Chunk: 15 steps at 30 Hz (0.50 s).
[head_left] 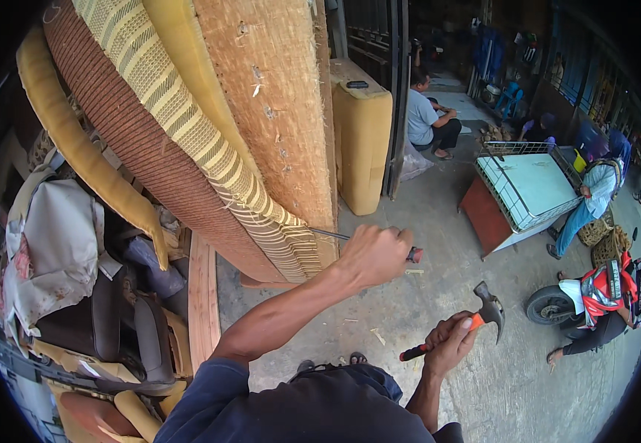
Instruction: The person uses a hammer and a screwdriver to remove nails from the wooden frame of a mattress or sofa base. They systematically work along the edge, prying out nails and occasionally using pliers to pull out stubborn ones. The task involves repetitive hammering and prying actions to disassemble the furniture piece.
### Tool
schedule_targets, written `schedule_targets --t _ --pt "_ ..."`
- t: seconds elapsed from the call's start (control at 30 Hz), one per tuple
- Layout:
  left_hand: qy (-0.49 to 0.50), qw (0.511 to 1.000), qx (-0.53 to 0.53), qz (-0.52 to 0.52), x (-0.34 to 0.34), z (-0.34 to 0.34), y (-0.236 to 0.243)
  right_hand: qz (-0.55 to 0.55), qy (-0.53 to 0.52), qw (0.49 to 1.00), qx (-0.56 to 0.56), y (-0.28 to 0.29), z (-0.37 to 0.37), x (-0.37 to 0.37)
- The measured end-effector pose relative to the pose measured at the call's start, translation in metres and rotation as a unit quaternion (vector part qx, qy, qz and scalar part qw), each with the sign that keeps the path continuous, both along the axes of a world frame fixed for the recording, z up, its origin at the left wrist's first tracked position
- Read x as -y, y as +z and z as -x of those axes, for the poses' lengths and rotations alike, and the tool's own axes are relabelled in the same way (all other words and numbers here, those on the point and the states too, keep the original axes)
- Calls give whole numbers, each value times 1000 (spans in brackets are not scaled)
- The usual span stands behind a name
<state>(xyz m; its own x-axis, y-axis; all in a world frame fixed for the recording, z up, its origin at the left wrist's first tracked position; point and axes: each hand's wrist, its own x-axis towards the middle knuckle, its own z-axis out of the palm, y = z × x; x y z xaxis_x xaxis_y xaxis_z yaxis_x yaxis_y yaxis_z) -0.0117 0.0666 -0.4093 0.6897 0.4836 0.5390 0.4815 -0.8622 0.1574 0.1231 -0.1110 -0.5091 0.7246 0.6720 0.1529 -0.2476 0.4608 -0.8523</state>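
Observation:
My left hand [376,255] is closed around the handle of a screwdriver [329,234]. Its thin metal shaft meets the edge of the striped yellow woven fabric [180,122] where that borders the bare wooden panel [272,96]. The red and black handle end sticks out past my fist. Lower and to the right, my right hand [450,344] grips a claw hammer [491,311] by its orange and black handle, the head pointing up and away from the panel. Brown ribbed upholstery [125,133] runs along the left of the striped fabric. Staples and torn bits dot the wood.
Old seats and a grey cover [62,244] are piled at left beside a wooden plank [203,295]. A yellow foam block [362,140] stands behind the panel. At right are a white-topped cart [527,188], a red motorcycle [601,292] and several people. Wood scraps lie on the concrete.

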Motion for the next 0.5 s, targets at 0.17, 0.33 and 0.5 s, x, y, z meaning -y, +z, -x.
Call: schedule_targets --t 0.17,0.33,0.5 --pt "-44 998 10 -36 31 1 23 -14 55 998 5 4 7 -16" --pt "-32 999 14 -33 19 6 18 -3 81 997 6 -3 16 -11" --pt "-38 998 28 -32 14 15 15 -12 75 997 -21 -2 21 -7"
